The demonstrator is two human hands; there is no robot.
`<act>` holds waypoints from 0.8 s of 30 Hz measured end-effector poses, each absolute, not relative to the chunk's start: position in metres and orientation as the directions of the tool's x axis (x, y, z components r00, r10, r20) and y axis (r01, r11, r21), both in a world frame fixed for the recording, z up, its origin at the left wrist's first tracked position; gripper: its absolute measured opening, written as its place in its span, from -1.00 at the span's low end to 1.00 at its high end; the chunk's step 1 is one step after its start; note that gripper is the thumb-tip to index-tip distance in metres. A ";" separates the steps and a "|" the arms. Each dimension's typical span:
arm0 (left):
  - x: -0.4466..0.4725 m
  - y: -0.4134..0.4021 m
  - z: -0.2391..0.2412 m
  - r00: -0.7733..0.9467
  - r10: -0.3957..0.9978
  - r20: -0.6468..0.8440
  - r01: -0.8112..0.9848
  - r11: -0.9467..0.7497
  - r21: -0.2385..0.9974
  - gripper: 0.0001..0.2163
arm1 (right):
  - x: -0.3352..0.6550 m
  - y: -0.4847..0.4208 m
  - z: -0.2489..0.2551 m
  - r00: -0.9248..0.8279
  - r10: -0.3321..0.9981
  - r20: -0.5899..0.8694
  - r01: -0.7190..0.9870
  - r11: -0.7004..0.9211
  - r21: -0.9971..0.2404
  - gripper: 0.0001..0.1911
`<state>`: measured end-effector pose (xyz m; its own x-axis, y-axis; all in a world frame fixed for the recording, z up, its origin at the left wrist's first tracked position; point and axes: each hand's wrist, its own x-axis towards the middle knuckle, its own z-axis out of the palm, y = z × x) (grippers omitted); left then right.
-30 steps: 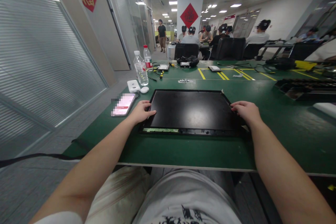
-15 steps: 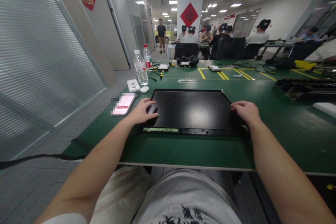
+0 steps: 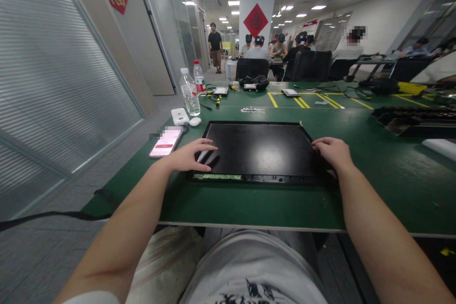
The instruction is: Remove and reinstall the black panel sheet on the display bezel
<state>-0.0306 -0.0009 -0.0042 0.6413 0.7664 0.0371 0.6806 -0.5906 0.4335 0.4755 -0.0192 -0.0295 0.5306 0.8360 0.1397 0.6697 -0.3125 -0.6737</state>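
A flat black display panel lies face up on the green table in front of me, with a thin green circuit strip along its near edge. My left hand hovers low over the panel's near left corner, fingers spread and pointing right, holding nothing. My right hand rests on the panel's right edge, fingers curled over it.
Left of the panel lie a phone, a white power bank and a small white mouse-like object. Two water bottles stand behind them. Black trays sit at the right. Seated people work at far tables; one person stands in the aisle.
My left hand has lifted off the panel's left edge and moved right over its corner, fingers spreading. My right hand has stayed on the right edge.
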 end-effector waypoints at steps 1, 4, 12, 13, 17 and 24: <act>-0.032 -0.001 -0.004 0.652 0.758 0.030 0.674 -0.597 0.436 -0.30 | 0.475 -0.019 -0.029 0.530 0.837 0.138 0.670 -0.314 -0.673 -0.78; -0.035 -0.002 -0.002 0.680 0.733 0.006 0.659 -0.615 0.433 -0.32 | 0.476 -0.019 -0.030 0.533 0.833 0.148 0.679 -0.317 -0.662 -0.78; -0.035 0.000 -0.003 0.686 0.725 0.061 0.640 -0.641 0.424 -0.32 | 0.477 -0.018 -0.030 0.529 0.834 0.159 0.690 -0.313 -0.652 -0.79; -0.035 0.000 -0.003 0.690 0.720 0.075 0.633 -0.650 0.420 -0.33 | 0.477 -0.018 -0.030 0.529 0.834 0.158 0.690 -0.315 -0.652 -0.79; -0.033 0.000 -0.003 0.708 0.696 0.117 0.612 -0.688 0.391 -0.36 | 0.475 -0.018 -0.029 0.524 0.836 0.164 0.695 -0.308 -0.650 -0.79; -0.029 -0.004 0.002 0.689 0.716 0.112 0.623 -0.664 0.413 -0.40 | 0.477 -0.017 -0.031 0.528 0.835 0.158 0.690 -0.313 -0.653 -0.81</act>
<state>-0.0289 -0.0044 0.0017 0.6887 0.7164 0.1116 0.6234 -0.6637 0.4135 0.4774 -0.0172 -0.0312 0.5277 0.8347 0.1578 0.6901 -0.3129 -0.6526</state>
